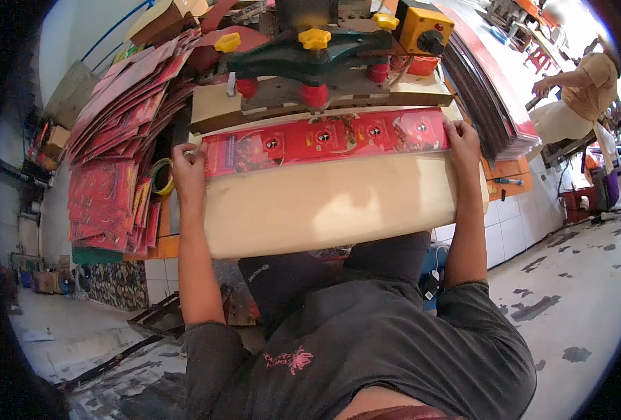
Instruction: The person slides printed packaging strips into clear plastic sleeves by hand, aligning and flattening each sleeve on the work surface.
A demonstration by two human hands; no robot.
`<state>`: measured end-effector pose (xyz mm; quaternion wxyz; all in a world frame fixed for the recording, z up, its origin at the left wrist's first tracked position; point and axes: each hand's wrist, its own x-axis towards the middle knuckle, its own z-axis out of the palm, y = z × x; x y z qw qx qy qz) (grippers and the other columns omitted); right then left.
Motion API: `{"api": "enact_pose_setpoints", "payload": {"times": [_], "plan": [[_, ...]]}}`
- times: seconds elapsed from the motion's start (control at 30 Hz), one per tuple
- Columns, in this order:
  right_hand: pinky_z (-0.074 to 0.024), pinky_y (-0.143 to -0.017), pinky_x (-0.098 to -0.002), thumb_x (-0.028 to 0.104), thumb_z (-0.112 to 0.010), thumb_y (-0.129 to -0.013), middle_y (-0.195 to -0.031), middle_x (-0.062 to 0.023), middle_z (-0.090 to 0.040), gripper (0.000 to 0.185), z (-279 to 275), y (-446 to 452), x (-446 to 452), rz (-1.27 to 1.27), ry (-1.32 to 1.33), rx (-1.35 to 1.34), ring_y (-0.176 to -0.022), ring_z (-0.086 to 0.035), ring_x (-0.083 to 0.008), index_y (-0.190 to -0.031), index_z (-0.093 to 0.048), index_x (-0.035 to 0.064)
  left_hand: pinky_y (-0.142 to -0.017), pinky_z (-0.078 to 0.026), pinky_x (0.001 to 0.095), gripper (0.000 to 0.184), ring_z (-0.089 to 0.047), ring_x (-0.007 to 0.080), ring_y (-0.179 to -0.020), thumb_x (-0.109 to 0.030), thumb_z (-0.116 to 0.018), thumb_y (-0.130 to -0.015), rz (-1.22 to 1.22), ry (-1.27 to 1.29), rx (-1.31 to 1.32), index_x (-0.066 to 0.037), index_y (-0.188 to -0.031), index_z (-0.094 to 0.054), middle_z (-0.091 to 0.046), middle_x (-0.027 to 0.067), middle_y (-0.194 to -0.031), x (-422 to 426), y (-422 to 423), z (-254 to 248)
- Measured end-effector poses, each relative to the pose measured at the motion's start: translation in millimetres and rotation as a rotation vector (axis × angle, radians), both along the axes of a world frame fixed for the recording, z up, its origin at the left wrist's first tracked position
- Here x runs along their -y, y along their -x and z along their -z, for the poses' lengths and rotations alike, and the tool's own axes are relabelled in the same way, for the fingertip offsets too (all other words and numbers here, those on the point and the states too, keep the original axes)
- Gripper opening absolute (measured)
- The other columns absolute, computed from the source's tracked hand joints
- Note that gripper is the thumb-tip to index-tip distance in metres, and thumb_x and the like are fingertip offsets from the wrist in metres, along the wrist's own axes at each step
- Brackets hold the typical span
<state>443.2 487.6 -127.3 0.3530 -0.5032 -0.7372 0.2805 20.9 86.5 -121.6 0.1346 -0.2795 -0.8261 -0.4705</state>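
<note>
A long red printed sheet [331, 140] lies across the far part of a cream board [324, 203], just in front of a dark green machine bar [310, 59] with yellow knobs. My left hand [189, 168] pinches the sheet's left end, fingers closed on it. At the right end, my right hand [463, 140] has its thumb and fingers closed on the sheet's corner. The sheet lies flat between my two hands, and its far edge runs close to the machine's front plate.
Left of the board are stacked red printed sheets [104, 203] and a roll of tape [162, 176]. A tall sheet stack [492, 91] stands at the right, near a yellow switch box [424, 31]. Another person [587, 91] is at the far right.
</note>
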Motion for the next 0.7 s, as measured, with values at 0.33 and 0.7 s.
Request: {"api": "enact_pose_setpoints", "payload": {"times": [0.33,0.7], "plan": [[-0.0497,-0.070,-0.0334,0.037,-0.072,-0.099,-0.080,-0.0083,-0.072,0.041,12,-8,-11,-0.113,0.032,-0.141,-0.072,-0.062,-0.0148,-0.094,-0.073,-0.0042,-0.057,-0.038,0.0340,0.033,-0.047,0.0141,-0.062,-0.030,-0.077,-0.097,-0.019,0.038,0.059,-0.002,-0.105,-0.061,-0.054,0.0025,-0.067,0,8,7],[-0.0497,-0.070,-0.0341,0.035,-0.071,-0.099,-0.081,-0.0092,-0.072,0.041,17,-10,-19,-0.140,0.074,-0.174,-0.074,-0.062,-0.0150,-0.096,-0.073,-0.0056,-0.065,-0.046,0.0392,0.039,-0.058,0.0218,-0.069,-0.034,-0.074,-0.098,-0.019,0.035,0.113,-0.001,-0.112,-0.060,-0.064,0.0133,-0.075,2,8,6]]}}
